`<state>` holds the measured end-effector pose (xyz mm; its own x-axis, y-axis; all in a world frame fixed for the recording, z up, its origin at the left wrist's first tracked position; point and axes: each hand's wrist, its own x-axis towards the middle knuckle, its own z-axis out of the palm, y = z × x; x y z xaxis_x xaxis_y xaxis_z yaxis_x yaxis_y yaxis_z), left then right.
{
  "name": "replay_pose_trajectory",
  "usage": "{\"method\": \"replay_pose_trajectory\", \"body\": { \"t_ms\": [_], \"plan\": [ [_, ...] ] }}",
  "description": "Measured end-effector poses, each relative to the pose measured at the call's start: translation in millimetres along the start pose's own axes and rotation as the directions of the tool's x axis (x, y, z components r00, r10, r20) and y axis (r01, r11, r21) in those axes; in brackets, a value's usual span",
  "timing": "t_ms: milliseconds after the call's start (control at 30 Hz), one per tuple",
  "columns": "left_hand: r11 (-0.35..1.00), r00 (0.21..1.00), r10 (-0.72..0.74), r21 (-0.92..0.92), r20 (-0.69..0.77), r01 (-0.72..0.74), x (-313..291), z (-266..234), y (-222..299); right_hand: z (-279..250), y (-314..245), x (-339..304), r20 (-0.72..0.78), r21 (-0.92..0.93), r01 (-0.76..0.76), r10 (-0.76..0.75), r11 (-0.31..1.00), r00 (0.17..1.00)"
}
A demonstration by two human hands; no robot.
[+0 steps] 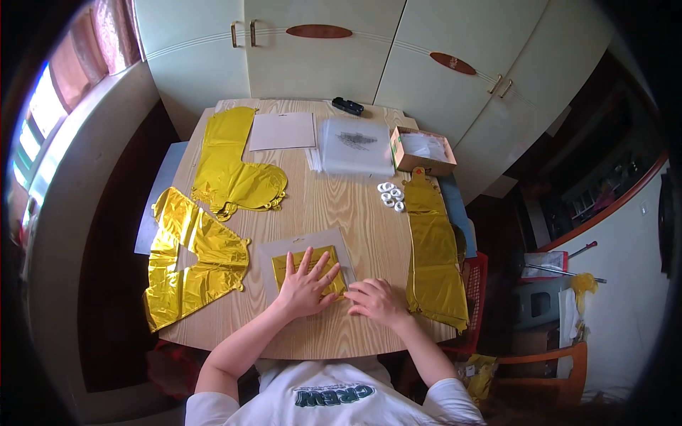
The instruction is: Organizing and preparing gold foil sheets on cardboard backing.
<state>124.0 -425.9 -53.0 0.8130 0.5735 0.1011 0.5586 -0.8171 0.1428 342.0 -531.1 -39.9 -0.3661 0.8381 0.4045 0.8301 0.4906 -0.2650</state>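
My left hand (305, 284) lies flat with fingers spread on a folded gold foil balloon (325, 253). The foil rests on a grey card (288, 246) with a hanging slot at its far edge, close to the table's near side. At the card's near right corner is my right hand (376, 299), its fingers slightly bent and apart, the tips at the edge of the foil. No held thing shows in it. Flat gold foil balloons lie to the left (238, 177), nearer left (195, 255) and right (430, 248) of the wooden table (305, 192).
Toward the back are another grey card (282, 131), a stack of clear plastic bags (355, 145), a black object (347, 106) and a cardboard box (424, 150) with white contents. Several white ribbon rolls (391, 197) sit at the right. Cabinets (312, 64) stand behind the table.
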Motion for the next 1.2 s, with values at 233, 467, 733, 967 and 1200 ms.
{"method": "replay_pose_trajectory", "body": {
  "t_ms": [233, 467, 733, 967, 1200],
  "plan": [
    [1.0, 1.0, 0.002, 0.021, 0.002, -0.002, 1.3, -2.4, 1.0, 11.1, 16.5, 4.9, -0.033, -0.006, -0.019, 0.019, 1.0, 0.999],
    [1.0, 1.0, -0.005, 0.028, -0.011, 0.005, -0.2, -0.4, -0.1, 7.4, 13.7, 14.7, -0.004, 0.004, 0.076, -0.076, 0.997, 0.997],
    [0.999, 1.0, -0.011, 0.039, -0.014, 0.012, -0.5, 2.3, 0.3, 15.0, 11.8, 9.2, -0.006, 0.031, 0.034, -0.033, 0.999, 0.999],
    [0.999, 1.0, -0.021, -0.025, -0.012, 0.021, -1.4, 0.3, 1.2, 25.4, 4.5, 8.1, -0.025, 0.073, -0.04, 0.042, 0.997, 0.999],
    [0.87, 0.988, -0.106, -0.492, -0.114, 0.036, -2.0, 2.5, -19.9, 14.6, -41.0, 16.8, -0.025, -0.007, 0.052, -0.052, 0.999, 0.998]
  ]
}}
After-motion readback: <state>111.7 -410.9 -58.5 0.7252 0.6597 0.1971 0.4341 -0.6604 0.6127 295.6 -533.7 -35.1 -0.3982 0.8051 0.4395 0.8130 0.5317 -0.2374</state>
